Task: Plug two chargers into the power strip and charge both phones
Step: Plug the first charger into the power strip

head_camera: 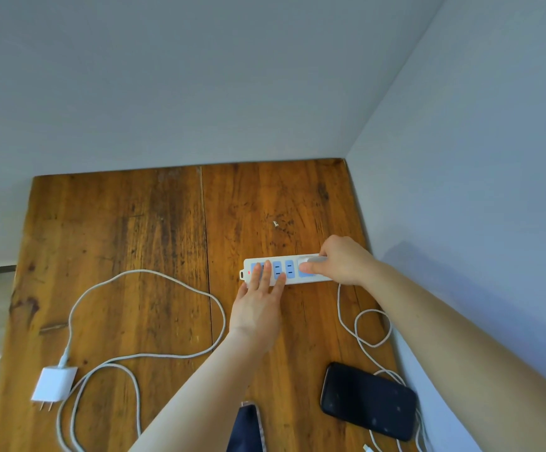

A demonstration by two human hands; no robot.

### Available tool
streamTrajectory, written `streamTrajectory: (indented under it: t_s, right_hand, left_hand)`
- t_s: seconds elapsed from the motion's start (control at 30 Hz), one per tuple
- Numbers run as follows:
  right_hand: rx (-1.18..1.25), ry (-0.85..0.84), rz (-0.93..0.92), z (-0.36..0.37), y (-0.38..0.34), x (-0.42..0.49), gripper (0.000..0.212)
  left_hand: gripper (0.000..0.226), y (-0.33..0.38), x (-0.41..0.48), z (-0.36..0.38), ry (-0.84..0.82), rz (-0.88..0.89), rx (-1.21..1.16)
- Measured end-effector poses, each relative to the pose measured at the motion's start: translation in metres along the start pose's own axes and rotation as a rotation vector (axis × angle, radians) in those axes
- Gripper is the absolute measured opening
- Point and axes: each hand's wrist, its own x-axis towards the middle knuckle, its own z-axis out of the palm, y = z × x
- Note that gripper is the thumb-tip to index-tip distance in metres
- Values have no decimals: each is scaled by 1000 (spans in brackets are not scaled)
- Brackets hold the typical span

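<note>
wooden table point(154, 243) lies bare beyond the power strip point(279, 270) near its right edge; left hand point(258, 300) flat, fingers spread, right hand point(340, 261) seemingly gripping a blurred charger point(310, 264) there.

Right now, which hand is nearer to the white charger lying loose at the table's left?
Left. The left hand rests flat on the power strip's left end, well right of the loose charger. The right hand is farther still, at the strip's right end.
</note>
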Motion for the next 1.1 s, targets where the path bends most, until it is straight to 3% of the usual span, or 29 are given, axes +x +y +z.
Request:
streamTrajectory:
  t_s: [1.1]
  right_hand:
    - [29, 169, 79, 26, -12, 7, 41]
  left_hand:
    - [80, 1, 2, 5, 4, -3, 5]
